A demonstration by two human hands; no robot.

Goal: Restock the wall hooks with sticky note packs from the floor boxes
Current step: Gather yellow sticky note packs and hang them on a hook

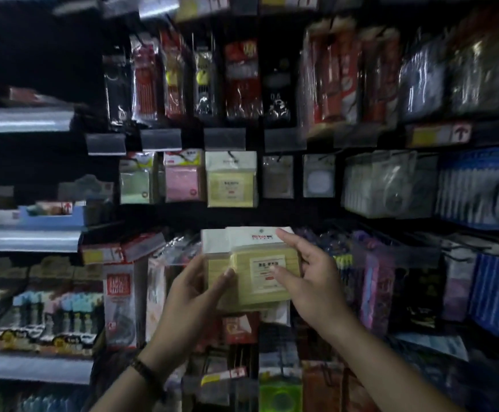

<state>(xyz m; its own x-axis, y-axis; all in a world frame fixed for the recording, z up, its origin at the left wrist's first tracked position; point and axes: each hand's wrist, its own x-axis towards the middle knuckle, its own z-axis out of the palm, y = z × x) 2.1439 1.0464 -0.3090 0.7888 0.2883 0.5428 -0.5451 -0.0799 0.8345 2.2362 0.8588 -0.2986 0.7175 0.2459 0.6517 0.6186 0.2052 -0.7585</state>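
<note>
We hold two clear-wrapped packs of pale yellow sticky notes with white header cards (251, 269) in front of the dark display wall. Our left hand (188, 295) grips their left edge, thumb pressed on the front and fingers curled behind. Our right hand (310, 278) is partly open, thumb on the front pack's white label and forefinger resting on the header's upper right corner. The packs sit below a hanging pack of the same yellow notes (231, 179), well apart from it. To the left of that hang a pink pack (182, 176) and a green pack (136, 181).
</note>
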